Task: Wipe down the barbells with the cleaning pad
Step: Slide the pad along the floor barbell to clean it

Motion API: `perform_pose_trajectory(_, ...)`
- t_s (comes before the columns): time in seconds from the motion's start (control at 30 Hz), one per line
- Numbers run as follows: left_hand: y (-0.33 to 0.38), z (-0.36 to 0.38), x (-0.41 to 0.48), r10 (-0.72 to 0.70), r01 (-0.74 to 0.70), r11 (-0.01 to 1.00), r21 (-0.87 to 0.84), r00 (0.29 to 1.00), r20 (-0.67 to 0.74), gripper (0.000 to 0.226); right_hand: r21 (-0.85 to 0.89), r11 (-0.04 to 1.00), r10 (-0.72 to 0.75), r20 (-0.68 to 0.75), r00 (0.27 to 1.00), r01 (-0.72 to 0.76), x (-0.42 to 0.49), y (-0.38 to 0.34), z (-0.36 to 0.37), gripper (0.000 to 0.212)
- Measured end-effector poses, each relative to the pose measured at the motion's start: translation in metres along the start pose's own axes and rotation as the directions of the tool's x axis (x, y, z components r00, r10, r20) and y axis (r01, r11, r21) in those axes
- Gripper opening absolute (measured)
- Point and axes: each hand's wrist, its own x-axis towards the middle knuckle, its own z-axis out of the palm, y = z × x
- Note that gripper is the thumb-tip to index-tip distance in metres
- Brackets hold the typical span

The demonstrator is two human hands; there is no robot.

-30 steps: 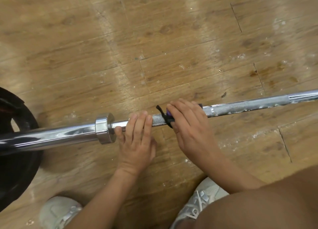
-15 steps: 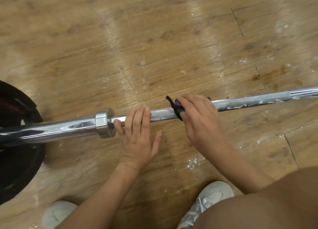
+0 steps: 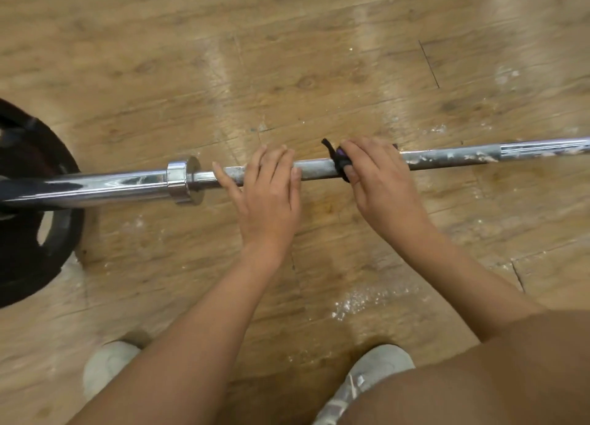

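The right hand (image 3: 380,181) has slid the cleaning pad (image 3: 340,162) farther from the collar (image 3: 183,179), with its fingers wrapped round the pad. The left hand (image 3: 268,197) lies flat, fingers straight, beside the collar. The barbell (image 3: 316,166) runs side to side.

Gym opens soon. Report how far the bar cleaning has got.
Done: the bar between the hands looks clean grey. In hand: the right hand grips the pad around the bar, while the left hand rests flat on it beside the collar. Left: white smears on the bar to the right of the pad; the far end is out of view.
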Motion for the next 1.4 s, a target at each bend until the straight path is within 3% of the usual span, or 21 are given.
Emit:
perform_pose_trajectory(0.13,-0.006,0.008,0.012,0.002,-0.002,1.000,0.004,0.999,-0.041,0.038,-0.039,0.995,0.085,-0.063,0.994,-0.087,0.015,-0.011,0.009,0.032)
perform_pose_trajectory(0.3,-0.009,0.010,0.029,0.040,-0.040,0.999,0.004,0.999,-0.017,0.043,-0.012,1.000,-0.024,0.054,0.998,0.024,0.035,-0.008,0.012,0.034)
perform_pose_trajectory(0.47,-0.031,0.013,0.041,0.179,-0.179,0.984,0.010,0.983,-0.047,0.039,-0.042,0.995,0.096,0.000,0.995,-0.096,0.052,-0.001,0.011,0.034)
perform_pose_trajectory(0.57,-0.044,0.019,0.052,0.285,-0.280,0.958,0.063,0.955,-0.084,0.039,-0.027,1.000,-0.002,0.047,0.999,0.004,0.063,-0.011,0.019,0.032)
perform_pose_trajectory(0.77,-0.051,0.025,0.076,0.320,-0.315,0.946,0.072,0.945,-0.072,0.042,-0.019,0.989,-0.138,0.265,0.954,0.148,0.095,0.020,0.001,0.045)
perform_pose_trajectory(1.0,-0.053,0.035,0.099,0.301,-0.294,0.952,0.080,0.950,-0.087,0.042,-0.095,0.966,-0.198,0.337,0.920,0.242,0.130,0.016,0.015,0.045)
perform_pose_trajectory(1.13,-0.056,0.038,0.114,0.307,-0.303,0.951,0.064,0.949,-0.067,0.041,-0.107,0.965,-0.203,0.280,0.938,0.240,0.132,0.019,0.017,0.040)
perform_pose_trajectory(1.23,-0.059,0.035,0.126,0.311,-0.311,0.950,0.041,0.950,0.005,0.041,-0.230,0.939,-0.197,0.246,0.949,0.254,0.118,0.042,0.009,0.052)
perform_pose_trajectory(1.4,-0.057,0.031,0.144,0.280,-0.279,0.960,-0.012,0.957,0.072,0.041,-0.280,0.951,-0.084,0.166,0.982,0.129,0.133,0.041,0.028,0.048)
